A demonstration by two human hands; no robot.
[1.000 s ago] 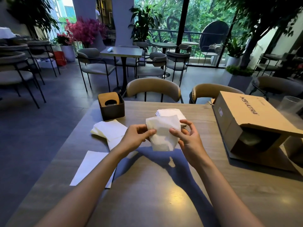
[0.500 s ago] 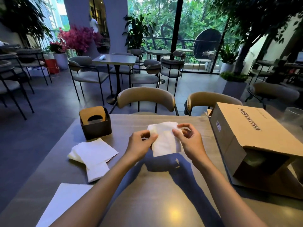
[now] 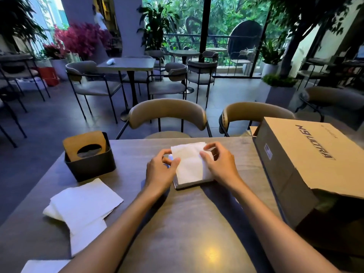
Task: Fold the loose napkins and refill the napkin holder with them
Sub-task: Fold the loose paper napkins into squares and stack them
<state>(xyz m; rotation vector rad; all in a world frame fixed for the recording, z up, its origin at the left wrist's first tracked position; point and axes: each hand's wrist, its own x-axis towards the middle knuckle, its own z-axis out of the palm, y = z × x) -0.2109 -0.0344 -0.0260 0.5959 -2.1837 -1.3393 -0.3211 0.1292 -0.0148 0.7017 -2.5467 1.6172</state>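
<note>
**Square the fold before you let go**

You have one white napkin (image 3: 190, 164) pinched between both hands over the middle of the desk (image 3: 189, 223). Your left hand (image 3: 160, 171) closes thumb and forefinger on its left edge, and your right hand (image 3: 220, 164) grips the right edge, fingers (image 3: 205, 155) curled over the top. Its lower edge rests on what looks like a stack of folded napkins (image 3: 194, 183) (I cannot tell how many lie there).

To do this step well, line the corners up before pressing, then run a thumb along the crease so it stays flat. Lay it square on the stack so the bundle slides in cleanly later.

The napkin holder (image 3: 89, 159) stands well to your left, at the far left of the desk, with its slotted wooden lid in place. The loose napkins (image 3: 82, 205) wait nearer you on the left, overlapping and unfolded. Mind the cardboard box (image 3: 307, 164) close by your right forearm.
</note>
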